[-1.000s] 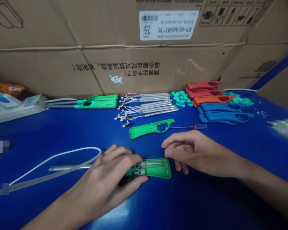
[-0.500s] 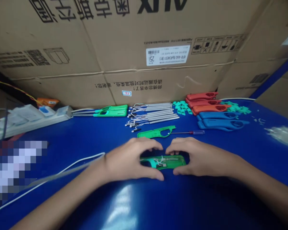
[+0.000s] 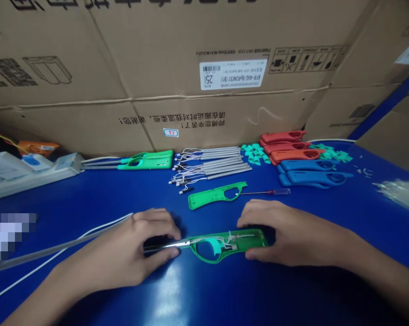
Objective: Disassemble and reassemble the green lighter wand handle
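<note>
A green lighter half-shell (image 3: 204,260) lies on the blue table with its inside facing up. White wires, a turquoise trigger (image 3: 215,246) and a clear fuel tank (image 3: 243,235) show in it. From its left end runs a shiny metal tube (image 3: 181,243), and my left hand (image 3: 146,246) has thumb and fingers closed about this tube. My right hand (image 3: 275,231) curves around the shell's right end, thumb at the near edge, fingers apart beyond the far edge. Behind them lie a green half-shell cover (image 3: 207,198) and a screwdriver (image 3: 279,192).
Farther back lie several metal tubes with wires (image 3: 224,167), turquoise triggers (image 3: 255,154), red shells (image 3: 282,136), blue shells (image 3: 313,177) and green lighters (image 3: 156,160). A power strip (image 3: 64,165) stands at left. A cardboard box (image 3: 156,54) walls off the back.
My left hand has slid left from the shell's trigger opening to the metal tube, uncovering the opening. My right hand stays around the shell's right end. The camera view has shifted slightly.
</note>
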Available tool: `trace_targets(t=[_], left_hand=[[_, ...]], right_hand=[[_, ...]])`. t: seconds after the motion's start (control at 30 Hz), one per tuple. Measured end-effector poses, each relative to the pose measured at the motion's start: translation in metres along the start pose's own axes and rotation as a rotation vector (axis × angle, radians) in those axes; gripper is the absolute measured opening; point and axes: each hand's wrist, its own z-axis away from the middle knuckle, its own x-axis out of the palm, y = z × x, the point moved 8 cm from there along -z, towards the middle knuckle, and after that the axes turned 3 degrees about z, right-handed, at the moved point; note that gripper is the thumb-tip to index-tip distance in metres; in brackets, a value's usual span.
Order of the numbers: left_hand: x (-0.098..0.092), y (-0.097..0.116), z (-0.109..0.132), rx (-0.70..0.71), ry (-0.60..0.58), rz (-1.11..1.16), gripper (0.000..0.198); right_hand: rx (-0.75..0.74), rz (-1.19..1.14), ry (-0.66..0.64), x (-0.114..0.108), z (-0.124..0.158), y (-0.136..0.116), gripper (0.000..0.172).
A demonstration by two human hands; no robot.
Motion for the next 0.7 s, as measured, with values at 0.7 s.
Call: trace_targets(t=[0.7], left_hand=[[0.006, -0.009, 0.000, -0.032, 0.035, 0.106, 0.015]], right_hand=[[-0.042, -0.032, -0.026, 0.009, -0.003, -0.004, 0.005]])
